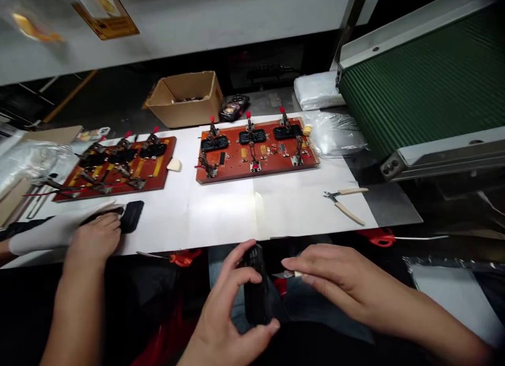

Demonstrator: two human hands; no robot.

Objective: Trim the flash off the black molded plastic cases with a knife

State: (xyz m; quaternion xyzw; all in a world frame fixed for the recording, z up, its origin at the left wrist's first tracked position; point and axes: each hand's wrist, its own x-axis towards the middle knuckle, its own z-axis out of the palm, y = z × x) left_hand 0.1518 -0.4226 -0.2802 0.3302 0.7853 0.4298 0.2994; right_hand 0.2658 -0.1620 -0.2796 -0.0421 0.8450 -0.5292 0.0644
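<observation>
Our left hand (226,316) grips a black case (255,297) between its spread fingers (241,275). Near it, our right hand (343,279) pinches a small pale piece (298,274).

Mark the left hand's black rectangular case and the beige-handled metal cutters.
Black rectangular case (256,300): head view, middle of visible side.
Beige-handled metal cutters (344,209): head view, lower handle.

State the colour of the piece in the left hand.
The piece is black; see the head view.

a factory workshop, shown by clamp fixtures (258,156) and green conveyor (426,87).
</observation>
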